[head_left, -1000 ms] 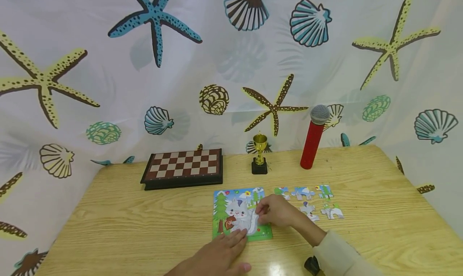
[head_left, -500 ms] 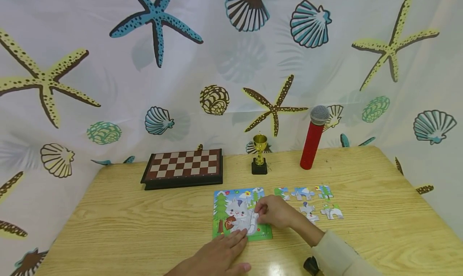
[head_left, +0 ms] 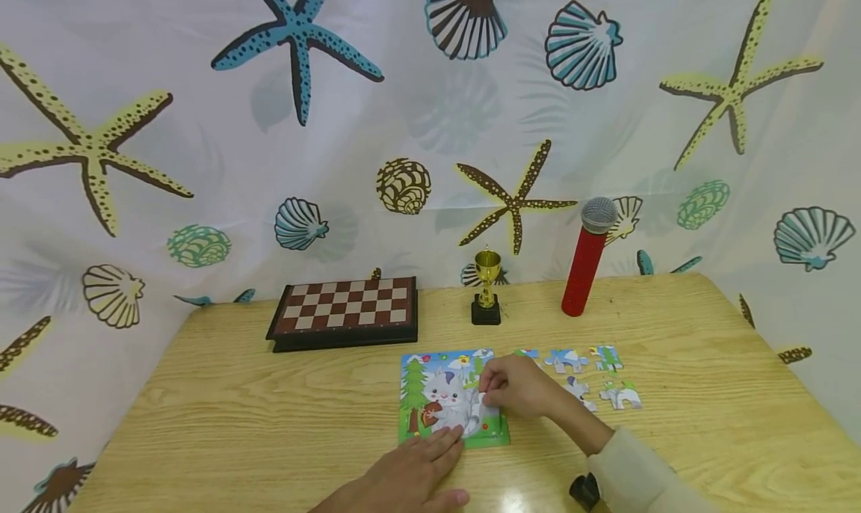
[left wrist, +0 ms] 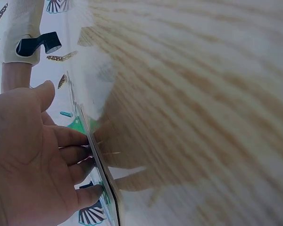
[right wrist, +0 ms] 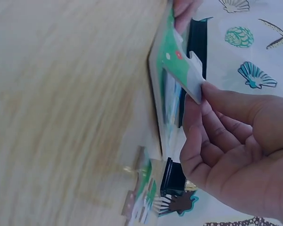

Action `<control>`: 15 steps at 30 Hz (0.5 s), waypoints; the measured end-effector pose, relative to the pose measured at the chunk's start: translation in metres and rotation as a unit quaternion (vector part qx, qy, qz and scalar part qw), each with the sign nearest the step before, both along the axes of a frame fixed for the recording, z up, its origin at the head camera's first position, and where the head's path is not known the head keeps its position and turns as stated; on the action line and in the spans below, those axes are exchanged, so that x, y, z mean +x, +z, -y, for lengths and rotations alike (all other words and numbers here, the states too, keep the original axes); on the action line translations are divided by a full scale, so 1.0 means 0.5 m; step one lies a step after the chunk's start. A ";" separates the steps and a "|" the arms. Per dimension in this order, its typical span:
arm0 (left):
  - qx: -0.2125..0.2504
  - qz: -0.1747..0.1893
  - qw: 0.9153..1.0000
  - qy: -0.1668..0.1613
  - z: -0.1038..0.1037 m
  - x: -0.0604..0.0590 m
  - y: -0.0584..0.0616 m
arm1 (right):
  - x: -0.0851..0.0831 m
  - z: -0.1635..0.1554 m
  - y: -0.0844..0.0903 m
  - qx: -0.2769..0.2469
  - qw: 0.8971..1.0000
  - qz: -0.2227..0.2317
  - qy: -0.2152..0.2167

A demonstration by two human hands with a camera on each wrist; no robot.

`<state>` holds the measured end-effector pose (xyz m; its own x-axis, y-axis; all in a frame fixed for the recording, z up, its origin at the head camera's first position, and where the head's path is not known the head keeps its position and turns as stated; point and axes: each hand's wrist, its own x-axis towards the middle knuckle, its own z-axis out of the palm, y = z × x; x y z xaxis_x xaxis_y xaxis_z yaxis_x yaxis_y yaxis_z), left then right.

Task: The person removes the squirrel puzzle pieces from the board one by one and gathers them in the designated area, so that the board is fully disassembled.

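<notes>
A square cat jigsaw board (head_left: 452,398) lies on the wooden table (head_left: 269,416). My left hand (head_left: 410,474) rests flat with straight fingers on the board's near edge; its fingertips (left wrist: 80,155) touch the board edge (left wrist: 101,174). My right hand (head_left: 514,387) pinches a puzzle piece (head_left: 488,411) and lifts it off the board's right side; in the right wrist view the piece (right wrist: 186,70) tilts up from the board (right wrist: 162,94) between thumb and fingers (right wrist: 217,113). Several loose pieces (head_left: 599,378) lie to the right of the board.
A folded chessboard (head_left: 344,311) sits at the back left, a small gold trophy (head_left: 486,289) at the back centre, and a red microphone (head_left: 588,257) stands upright at the back right. A sea-creature curtain (head_left: 403,109) hangs behind the table.
My right hand has shifted slightly and raised the piece from the board's right edge. My left hand stays pressed on the near edge.
</notes>
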<state>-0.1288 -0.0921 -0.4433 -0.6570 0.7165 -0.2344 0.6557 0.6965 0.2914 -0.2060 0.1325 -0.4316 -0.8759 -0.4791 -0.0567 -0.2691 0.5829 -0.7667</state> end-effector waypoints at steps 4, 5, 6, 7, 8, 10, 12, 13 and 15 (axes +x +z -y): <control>-0.005 0.001 1.000 0.004 0.000 0.001 0.000 | 0.003 -0.017 0.010 -0.011 1.000 0.004 0.002; -0.006 0.002 1.000 0.005 0.000 0.001 0.001 | 0.004 -0.021 0.011 -0.016 1.000 0.007 0.003; -0.007 0.002 1.000 0.006 0.000 0.001 0.001 | 0.005 -0.026 0.012 -0.019 1.000 0.009 0.004; -0.007 0.003 1.000 0.007 -0.001 0.001 0.001 | 0.006 -0.030 0.012 -0.019 1.000 0.010 0.005; -0.007 0.005 1.000 0.008 -0.001 0.002 0.002 | 0.007 -0.036 0.012 -0.019 1.000 0.010 0.006; -0.006 0.006 1.000 0.008 -0.001 0.002 0.002 | 0.008 -0.049 0.012 -0.022 1.000 0.009 0.009; -0.004 0.009 1.000 0.009 -0.001 0.002 0.002 | 0.009 -0.064 0.011 -0.027 1.000 0.012 0.010; -0.002 0.010 1.000 0.009 -0.001 0.001 0.002 | 0.009 -0.073 0.011 -0.030 0.999 0.012 0.010; -0.002 0.012 1.000 0.009 -0.001 0.001 0.001 | 0.010 -0.091 0.011 -0.038 0.999 0.017 0.012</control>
